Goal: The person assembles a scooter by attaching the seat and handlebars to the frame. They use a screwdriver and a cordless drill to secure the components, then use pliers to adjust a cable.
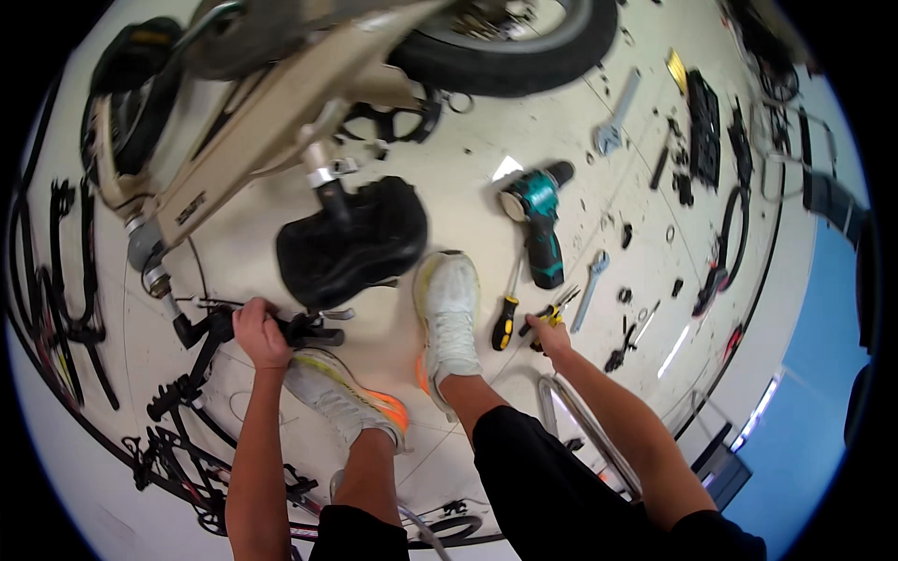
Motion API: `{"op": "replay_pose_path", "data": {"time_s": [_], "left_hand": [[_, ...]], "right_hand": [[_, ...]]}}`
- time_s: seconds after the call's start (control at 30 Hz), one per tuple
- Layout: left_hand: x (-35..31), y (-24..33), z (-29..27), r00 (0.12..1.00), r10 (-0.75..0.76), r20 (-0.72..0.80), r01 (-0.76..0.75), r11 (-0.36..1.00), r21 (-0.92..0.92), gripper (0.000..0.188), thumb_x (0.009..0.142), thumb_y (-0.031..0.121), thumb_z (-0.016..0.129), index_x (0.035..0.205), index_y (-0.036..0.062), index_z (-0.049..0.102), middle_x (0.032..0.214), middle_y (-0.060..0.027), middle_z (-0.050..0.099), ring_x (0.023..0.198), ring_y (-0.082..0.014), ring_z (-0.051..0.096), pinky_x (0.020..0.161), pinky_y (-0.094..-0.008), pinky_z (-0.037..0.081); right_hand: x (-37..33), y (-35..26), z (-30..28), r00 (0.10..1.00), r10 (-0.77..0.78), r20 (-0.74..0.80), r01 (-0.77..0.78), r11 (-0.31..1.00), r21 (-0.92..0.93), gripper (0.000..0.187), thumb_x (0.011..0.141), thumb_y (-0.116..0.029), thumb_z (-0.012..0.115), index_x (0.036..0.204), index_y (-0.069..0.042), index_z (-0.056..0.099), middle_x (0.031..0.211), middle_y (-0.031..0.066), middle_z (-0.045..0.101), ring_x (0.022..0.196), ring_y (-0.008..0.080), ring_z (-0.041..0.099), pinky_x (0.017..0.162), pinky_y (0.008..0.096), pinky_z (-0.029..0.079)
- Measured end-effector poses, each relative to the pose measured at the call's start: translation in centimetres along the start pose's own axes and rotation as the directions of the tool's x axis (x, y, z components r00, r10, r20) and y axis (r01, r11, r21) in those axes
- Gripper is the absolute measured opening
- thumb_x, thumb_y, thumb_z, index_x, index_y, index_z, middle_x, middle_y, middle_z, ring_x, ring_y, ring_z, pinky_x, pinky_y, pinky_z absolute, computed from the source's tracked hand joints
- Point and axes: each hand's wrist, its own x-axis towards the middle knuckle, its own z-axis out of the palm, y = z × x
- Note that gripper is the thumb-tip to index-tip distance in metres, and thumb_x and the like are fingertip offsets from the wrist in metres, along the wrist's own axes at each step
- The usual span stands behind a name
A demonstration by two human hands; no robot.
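A beige bicycle frame (271,122) lies on its side on the floor, with a black saddle (355,238) near my feet. My left hand (260,334) is wrapped round the black handlebar (220,327) at the end of the bike's stem. At the right, my right hand (552,341) has its fingers closed on yellow-and-black pliers (558,310), whose jaws point away from me. Just left of them lies a screwdriver (506,318) with a black-and-yellow handle. Beyond the pliers rests a teal-and-black cordless drill (541,220).
An open-end wrench (589,292) and an adjustable wrench (617,117) lie to the right among scattered small parts. A black tire (524,70) is at the top. Other bike parts (84,271) line the left side. My shoes (451,318) stand between both hands.
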Motion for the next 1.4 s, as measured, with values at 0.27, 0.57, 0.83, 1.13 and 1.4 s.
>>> {"op": "replay_pose_path", "data": {"time_s": [0.27, 0.57, 0.83, 1.13, 1.4], "left_hand": [[0.2, 0.3, -0.7, 0.998, -0.039, -0.053, 0.036, 0.998, -0.055, 0.008, 0.067, 0.01, 0.047, 0.072, 0.0039, 0.048, 0.071, -0.0119, 0.051, 0.069, -0.0332, 0.05, 0.069, -0.0409, 0.037], [-0.1, 0.0, -0.6, 0.996, -0.01, -0.086, 0.007, 0.999, -0.041, 0.008, 0.066, 0.01, 0.048, 0.072, 0.0041, 0.047, 0.07, -0.0105, 0.049, 0.069, -0.0313, 0.049, 0.068, -0.0403, 0.037], [0.0, 0.2, -0.9, 0.998, -0.027, -0.05, 0.026, 0.999, -0.023, 0.011, 0.068, 0.011, 0.047, 0.076, 0.0033, 0.047, 0.072, -0.0117, 0.049, 0.072, -0.0321, 0.049, 0.069, -0.0402, 0.037], [0.0, 0.2, -0.7, 0.998, -0.032, -0.05, 0.031, 0.999, -0.022, 0.01, 0.069, 0.013, 0.046, 0.075, 0.004, 0.047, 0.071, -0.0101, 0.049, 0.07, -0.0308, 0.049, 0.069, -0.0395, 0.037], [-0.1, -0.1, -0.3, 0.999, -0.029, -0.047, 0.028, 0.999, -0.019, 0.01, 0.069, 0.012, 0.047, 0.076, 0.0036, 0.048, 0.072, -0.0104, 0.05, 0.071, -0.031, 0.05, 0.069, -0.0389, 0.037]], "right_hand": [[-9.0, -5.5, -9.3, 0.972, 0.034, 0.234, -0.088, 0.97, 0.226, 0.027, 0.078, -0.012, 0.059, 0.1, 0.0, 0.049, 0.077, 0.0105, 0.054, 0.06, 0.0225, 0.058, 0.05, 0.0405, 0.053], [-27.2, -23.1, -11.1, 0.218, -0.933, 0.287, 0.815, 0.012, -0.579, 0.051, 0.07, -0.016, 0.074, 0.11, 0.002, 0.049, 0.088, 0.0164, 0.055, 0.072, 0.0293, 0.057, 0.068, 0.0364, 0.047], [-30.6, -30.8, -5.7, -0.102, -0.812, 0.575, 0.522, -0.535, -0.664, 0.053, 0.06, -0.013, 0.08, 0.108, -0.005, 0.057, 0.082, 0.0098, 0.054, 0.072, 0.0288, 0.06, 0.058, 0.0393, 0.049], [-30.5, -31.2, -4.4, -0.123, -0.827, 0.548, 0.489, -0.532, -0.692, 0.053, 0.06, -0.012, 0.08, 0.106, -0.001, 0.057, 0.084, 0.013, 0.054, 0.073, 0.0309, 0.06, 0.059, 0.0402, 0.05], [-30.3, -31.9, -3.9, -0.095, -0.835, 0.542, 0.476, -0.517, -0.712, 0.053, 0.059, -0.011, 0.08, 0.106, 0.0, 0.057, 0.085, 0.0128, 0.054, 0.074, 0.0322, 0.06, 0.06, 0.0409, 0.049]]}}
